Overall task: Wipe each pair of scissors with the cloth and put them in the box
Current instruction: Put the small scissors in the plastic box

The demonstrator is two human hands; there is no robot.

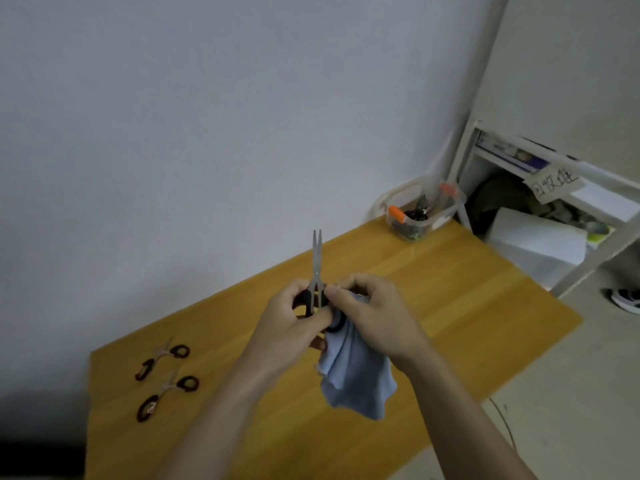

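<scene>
My left hand (294,318) has its grip curled around the black handles of a pair of steel-bladed scissors (316,268), blades nearly closed and pointing up, while my right hand (367,310) pinches a pale blue cloth (356,379) against the handle, the rest of it hanging below. Beneath them on the yellow wooden table (450,306) I see two more black-handled scissors (166,356) (169,393) lying spread open at the left, one just behind the other. The clear plastic box (420,211) with orange clips sits well apart at the far right corner.
</scene>
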